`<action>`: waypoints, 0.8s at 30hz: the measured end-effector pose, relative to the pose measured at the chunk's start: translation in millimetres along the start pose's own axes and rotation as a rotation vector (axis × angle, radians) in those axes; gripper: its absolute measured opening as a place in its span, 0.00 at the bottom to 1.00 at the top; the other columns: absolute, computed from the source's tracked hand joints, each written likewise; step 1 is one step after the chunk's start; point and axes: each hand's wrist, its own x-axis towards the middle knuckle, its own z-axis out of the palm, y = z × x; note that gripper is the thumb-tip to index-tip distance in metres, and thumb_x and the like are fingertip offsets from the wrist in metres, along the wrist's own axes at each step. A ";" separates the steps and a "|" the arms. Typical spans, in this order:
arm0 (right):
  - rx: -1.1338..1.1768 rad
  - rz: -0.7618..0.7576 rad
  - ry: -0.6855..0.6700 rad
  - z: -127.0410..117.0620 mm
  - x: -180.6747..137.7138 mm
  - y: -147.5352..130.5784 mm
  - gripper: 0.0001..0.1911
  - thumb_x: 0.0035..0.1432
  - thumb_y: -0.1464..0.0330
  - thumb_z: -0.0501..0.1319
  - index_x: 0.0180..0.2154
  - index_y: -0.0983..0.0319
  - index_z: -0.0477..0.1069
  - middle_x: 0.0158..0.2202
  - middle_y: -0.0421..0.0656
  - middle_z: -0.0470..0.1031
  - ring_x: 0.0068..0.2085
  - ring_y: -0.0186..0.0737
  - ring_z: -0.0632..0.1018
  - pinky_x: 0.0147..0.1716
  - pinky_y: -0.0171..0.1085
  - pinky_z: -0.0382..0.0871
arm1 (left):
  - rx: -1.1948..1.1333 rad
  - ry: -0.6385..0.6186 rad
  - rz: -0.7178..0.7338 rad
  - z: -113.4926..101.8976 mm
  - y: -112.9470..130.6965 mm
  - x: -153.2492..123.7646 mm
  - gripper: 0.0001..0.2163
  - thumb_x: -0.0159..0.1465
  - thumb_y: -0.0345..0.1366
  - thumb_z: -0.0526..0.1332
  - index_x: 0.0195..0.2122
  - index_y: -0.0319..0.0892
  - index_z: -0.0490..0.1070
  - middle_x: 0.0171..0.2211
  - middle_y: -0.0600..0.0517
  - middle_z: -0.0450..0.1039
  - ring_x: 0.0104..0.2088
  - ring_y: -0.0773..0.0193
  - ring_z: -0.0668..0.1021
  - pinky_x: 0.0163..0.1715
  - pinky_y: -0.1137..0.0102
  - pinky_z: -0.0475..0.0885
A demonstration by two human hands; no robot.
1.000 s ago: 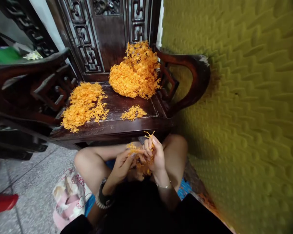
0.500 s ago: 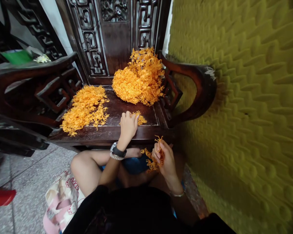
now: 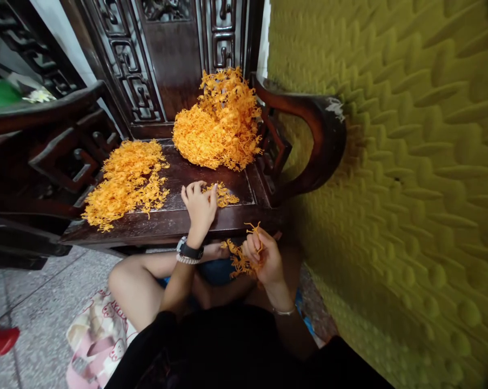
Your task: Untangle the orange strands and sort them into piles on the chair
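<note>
On the left half of the dark carved wooden chair seat (image 3: 179, 213) a flat heap of loose orange plastic pieces (image 3: 124, 181) lies untouched, while the left hand (image 3: 199, 205), which a second ago worked against the right in the lap, now rests with fingers spread on the small orange pile (image 3: 223, 194) near the front edge. The tall tangled orange mass (image 3: 219, 124) sits at the back right corner, and below the front edge the right hand (image 3: 263, 256) stays clamped on an orange tangled clump (image 3: 239, 259), so a separated piece seems just set down

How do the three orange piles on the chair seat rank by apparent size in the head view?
1. Back pile, tallest.
2. Left pile, flatter; spread looks similar, so unsure.
3. Small pile by the left hand.
</note>
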 end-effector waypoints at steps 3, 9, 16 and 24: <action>0.086 0.027 -0.026 0.0 -0.2 -3.8 0.18 0.57 0.63 0.58 0.19 0.61 0.58 0.13 0.32 0.53 0.15 0.26 0.52 0.18 0.32 0.46 | -0.002 0.005 -0.019 0.7 -0.6 -0.9 0.17 0.66 0.42 0.55 0.23 0.44 0.75 0.46 0.48 0.73 0.52 0.52 0.68 0.62 0.51 0.48; 0.235 0.060 -0.002 3.0 -2.7 -12.3 0.21 0.55 0.63 0.55 0.17 0.60 0.48 0.11 0.31 0.45 0.14 0.27 0.45 0.17 0.31 0.48 | -0.065 -0.025 -0.061 1.1 -3.7 -0.7 0.12 0.57 0.44 0.65 0.23 0.43 0.69 0.43 0.48 0.73 0.49 0.53 0.70 0.61 0.51 0.51; 0.206 -0.034 0.106 4.4 2.4 -23.6 0.25 0.56 0.60 0.56 0.19 0.60 0.41 0.12 0.30 0.41 0.15 0.29 0.41 0.16 0.31 0.49 | -0.411 0.041 0.044 -34.2 10.1 -14.3 0.10 0.67 0.42 0.54 0.36 0.43 0.72 0.43 0.46 0.73 0.50 0.58 0.71 0.54 0.60 0.63; 0.283 0.003 -0.001 13.1 19.7 -24.9 0.22 0.60 0.64 0.54 0.20 0.60 0.44 0.14 0.29 0.39 0.16 0.29 0.40 0.17 0.29 0.50 | -0.901 -0.763 0.112 -70.2 30.2 -75.4 0.12 0.66 0.43 0.56 0.39 0.40 0.73 0.34 0.49 0.73 0.36 0.62 0.74 0.38 0.69 0.69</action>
